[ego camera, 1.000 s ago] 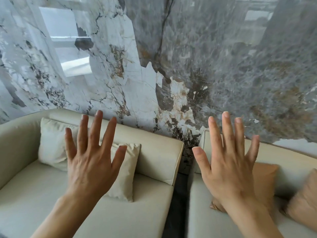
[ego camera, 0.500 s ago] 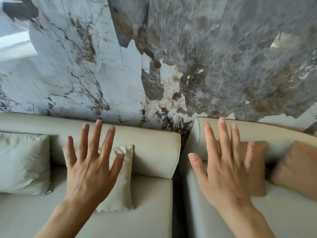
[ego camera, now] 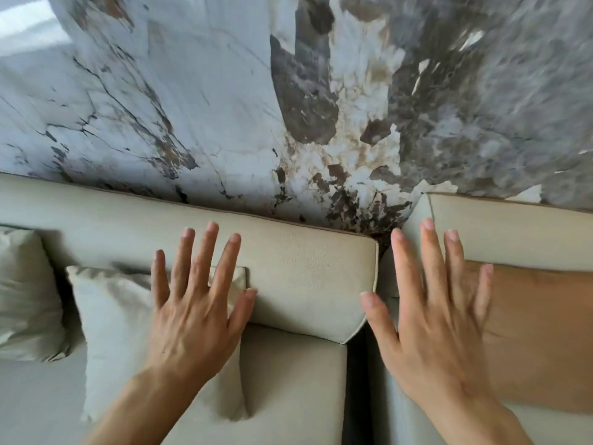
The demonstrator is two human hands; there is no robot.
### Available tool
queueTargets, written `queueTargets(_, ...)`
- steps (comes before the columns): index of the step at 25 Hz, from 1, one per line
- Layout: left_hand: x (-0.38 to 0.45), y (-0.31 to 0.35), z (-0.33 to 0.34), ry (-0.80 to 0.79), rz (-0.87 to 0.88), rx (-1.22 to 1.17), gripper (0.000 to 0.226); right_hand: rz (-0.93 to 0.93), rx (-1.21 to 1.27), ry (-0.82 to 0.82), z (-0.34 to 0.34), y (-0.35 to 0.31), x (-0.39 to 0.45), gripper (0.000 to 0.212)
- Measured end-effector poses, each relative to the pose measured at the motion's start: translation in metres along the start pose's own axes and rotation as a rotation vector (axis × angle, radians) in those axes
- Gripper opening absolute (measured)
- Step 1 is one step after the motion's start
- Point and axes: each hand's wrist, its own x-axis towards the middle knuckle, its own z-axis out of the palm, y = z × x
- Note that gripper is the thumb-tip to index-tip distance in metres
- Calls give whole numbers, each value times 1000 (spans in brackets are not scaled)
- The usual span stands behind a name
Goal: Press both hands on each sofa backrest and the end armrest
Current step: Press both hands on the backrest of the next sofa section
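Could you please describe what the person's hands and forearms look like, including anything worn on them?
Both are bare: the left hand and the right hand show no gloves, rings, watch or bracelet, and no sleeve reaches the forearms that are in view. The fingernails are short and unpainted. The right hand is slightly blurred.

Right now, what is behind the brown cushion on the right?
The brown cushion leans against the cream backrest of the right sofa section, whose top band shows above it, with the marble wall beyond. The lower backrest is covered, and the right hand hides the cushion's left edge.
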Motion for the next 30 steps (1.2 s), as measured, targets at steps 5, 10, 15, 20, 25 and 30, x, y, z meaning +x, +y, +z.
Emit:
queueTargets(5,18,-28,125,-130,-27,8,70,-14,-34,-65,137,-8,6,72)
queueTargets(10,40,-60,220,-147,53,72,71,13,-53,-82,241,-18,18,73)
queueTargets(15,63,-72,267,24,118,31,71,57,-70,-12,298,-25,36,72)
queueTargets(20,70,-78,285,179,185,61,69,28,-135,154,324,-18,43,72)
queueTargets(25,102,-69,297,208,144,55,67,-7,-114,181,339,-6,84,71)
queueTargets(30,132,-65,307,188,112,23,68,-19,-91,188,354,3,120,70)
